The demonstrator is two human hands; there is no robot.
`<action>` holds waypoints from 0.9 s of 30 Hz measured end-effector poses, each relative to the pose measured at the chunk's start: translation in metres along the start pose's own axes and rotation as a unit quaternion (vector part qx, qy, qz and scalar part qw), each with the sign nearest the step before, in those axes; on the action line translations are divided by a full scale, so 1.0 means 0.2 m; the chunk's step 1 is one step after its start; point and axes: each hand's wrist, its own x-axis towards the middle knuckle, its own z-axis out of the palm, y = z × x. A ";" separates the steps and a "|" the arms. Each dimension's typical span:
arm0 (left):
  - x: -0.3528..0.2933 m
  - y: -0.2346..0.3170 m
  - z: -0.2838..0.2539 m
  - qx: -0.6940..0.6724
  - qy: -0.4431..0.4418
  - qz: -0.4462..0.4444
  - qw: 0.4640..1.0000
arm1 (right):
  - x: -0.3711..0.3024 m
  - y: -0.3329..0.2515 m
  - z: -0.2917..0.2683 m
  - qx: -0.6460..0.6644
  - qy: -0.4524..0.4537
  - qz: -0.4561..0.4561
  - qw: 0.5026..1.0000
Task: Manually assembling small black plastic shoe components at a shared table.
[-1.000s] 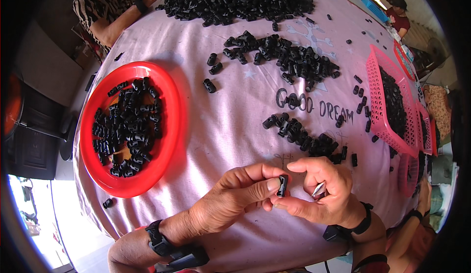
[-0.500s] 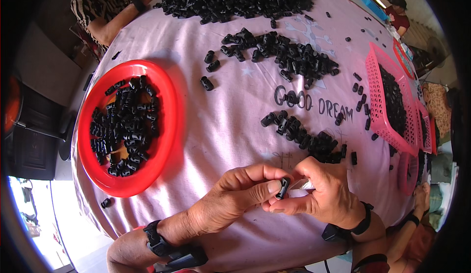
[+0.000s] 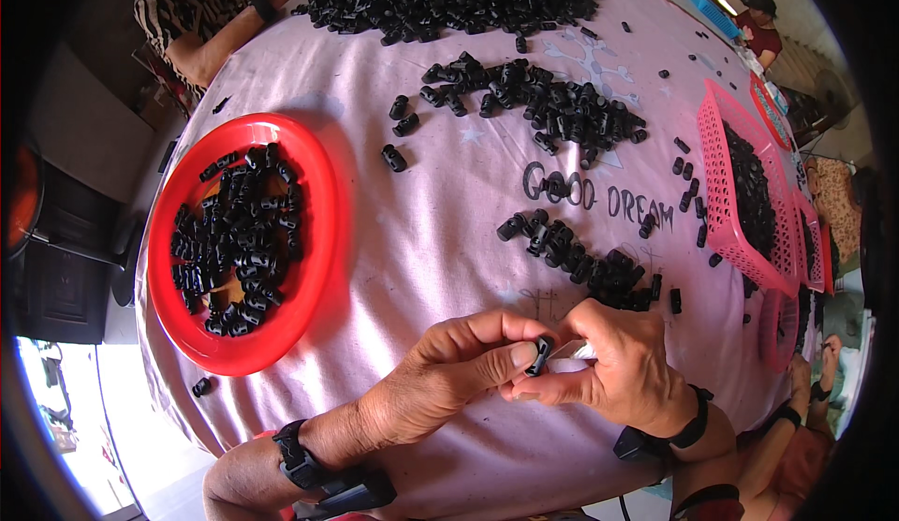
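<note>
My left hand (image 3: 454, 362) pinches a small black plastic piece (image 3: 540, 356) with a pale slot in its side between thumb and forefinger. Close against it, my right hand (image 3: 626, 362) is closed round a whitish, partly see-through object (image 3: 573, 360). Its tip meets the black piece, but fingers cover most of it, so its kind cannot be made out. Just beyond my hands lies a small heap of similar black pieces (image 3: 571, 254) on the pink cloth (image 3: 421, 240).
A red tray (image 3: 323, 240) of black pieces stands at the left. Further back are a middle heap (image 3: 552, 104) and a large pile (image 3: 449, 1). Pink baskets (image 3: 726, 179) line the right side. A person's arm (image 3: 234, 39) rests at the far left; another person's hand (image 3: 829, 362) shows at the right.
My hands stay almost in place; the whitish object has shifted slightly in my right fingers. At the right edge, another person's hand has come up into view.
</note>
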 end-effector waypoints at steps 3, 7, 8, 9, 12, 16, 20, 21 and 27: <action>0.00 0.00 0.00 -0.013 -0.013 0.017 1.000 | 0.00 0.00 0.00 -0.012 -0.003 -0.001 1.000; 0.00 0.01 0.00 -0.011 -0.030 0.015 0.999 | 0.00 0.00 0.00 -0.017 -0.004 -0.001 1.000; 0.00 0.01 0.00 -0.011 -0.025 0.014 1.000 | 0.00 0.00 0.00 -0.016 -0.003 -0.001 1.000; 0.00 0.01 0.00 -0.012 -0.020 0.014 1.000 | 0.00 0.00 0.00 -0.016 -0.002 -0.001 1.000; 0.00 0.00 -0.01 -0.012 -0.022 0.012 1.000 | 0.00 0.00 0.00 -0.021 0.000 -0.003 1.000; 0.00 0.00 -0.01 -0.007 -0.021 0.012 1.000 | 0.00 0.00 0.00 -0.024 -0.002 -0.004 1.000; 0.00 0.01 0.00 0.002 -0.028 0.018 0.999 | 0.00 0.01 0.01 -0.022 0.003 -0.005 1.000; 0.00 0.02 0.01 -0.006 -0.028 0.018 0.999 | 0.00 0.01 0.01 -0.022 0.003 -0.005 1.000; 0.01 0.00 0.00 -0.005 -0.006 0.009 1.000 | 0.00 0.02 0.02 -0.026 0.001 -0.018 1.000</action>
